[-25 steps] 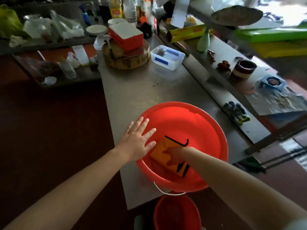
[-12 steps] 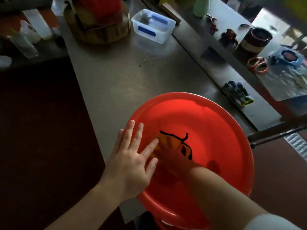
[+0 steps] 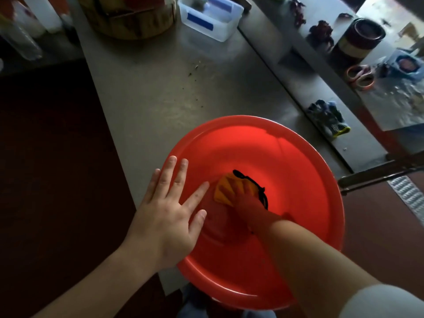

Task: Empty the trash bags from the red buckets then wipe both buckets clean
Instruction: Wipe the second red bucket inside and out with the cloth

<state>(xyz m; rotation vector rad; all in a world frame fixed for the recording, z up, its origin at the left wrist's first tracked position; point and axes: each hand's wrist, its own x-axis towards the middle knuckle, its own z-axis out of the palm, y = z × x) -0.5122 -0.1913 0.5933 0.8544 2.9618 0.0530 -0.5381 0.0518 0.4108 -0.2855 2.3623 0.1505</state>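
Note:
A red bucket (image 3: 298, 171) stands on the near end of the metal table (image 3: 160, 92). My left hand (image 3: 169, 210) lies flat on its left rim with fingers spread. My right hand (image 3: 245, 198) reaches deep inside the bucket and presses an orange cloth with black edging (image 3: 223, 189) against the bottom. The second red bucket is almost fully hidden under the first at the bottom edge.
A clear plastic box with blue tape (image 3: 210, 16) and a round wooden block (image 3: 130, 17) stand at the table's far end. Blue-and-yellow gloves (image 3: 328, 117) lie on the ledge to the right, with a dark jar (image 3: 360, 37) beyond. Dark floor lies to the left.
The view has tilted down and closer over the bucket. My right hand and the cloth have shifted across the bucket's bottom. My left hand stays on the rim.

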